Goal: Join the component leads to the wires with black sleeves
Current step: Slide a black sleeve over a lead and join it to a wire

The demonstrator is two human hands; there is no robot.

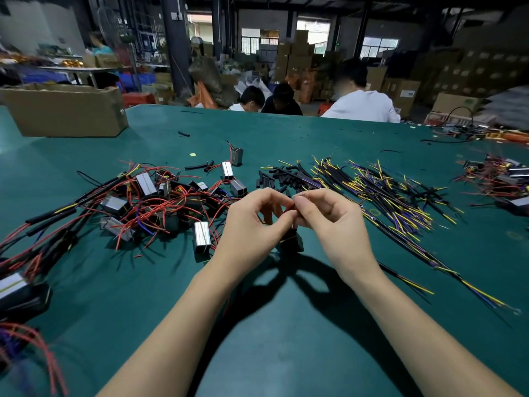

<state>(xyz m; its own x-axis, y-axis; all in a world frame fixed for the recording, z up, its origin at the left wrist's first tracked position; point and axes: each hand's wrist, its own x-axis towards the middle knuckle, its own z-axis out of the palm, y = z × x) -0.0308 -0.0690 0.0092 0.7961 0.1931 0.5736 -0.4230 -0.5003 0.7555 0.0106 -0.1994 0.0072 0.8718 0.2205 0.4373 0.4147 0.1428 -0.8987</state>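
While both hands (289, 222) pinch the red lead (289, 208), component (292, 240) hangs below

A: What sort of room is it?
B: A dim warehouse. Dark pillars (177, 41) rise at the back, and bright windows (259, 38) let in daylight.
A: And the furniture?
B: A wide green table (286, 325) fills the foreground, with an open cardboard box (64, 110) at its far left. Stacked cartons (300, 55) line the rear, and three people (357, 101) sit beyond the table.
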